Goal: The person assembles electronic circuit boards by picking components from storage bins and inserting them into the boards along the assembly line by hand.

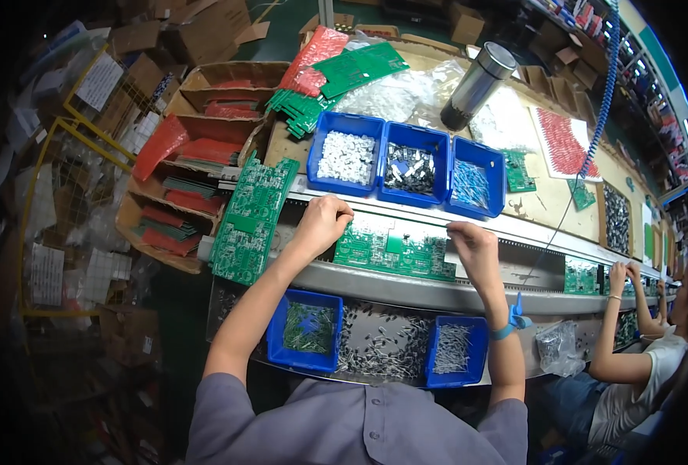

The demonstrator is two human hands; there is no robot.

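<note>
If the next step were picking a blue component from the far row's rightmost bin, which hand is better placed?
Likely the right hand: it is at the right end of the circuit board, with that blue bin just beyond. The left hand is at the other end, nearer the white-parts bin.

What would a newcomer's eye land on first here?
Probably the green circuit board on the metal track, between the person's left hand and right hand. Three blue bins line up just beyond it, with a silver flask standing behind them.
</note>
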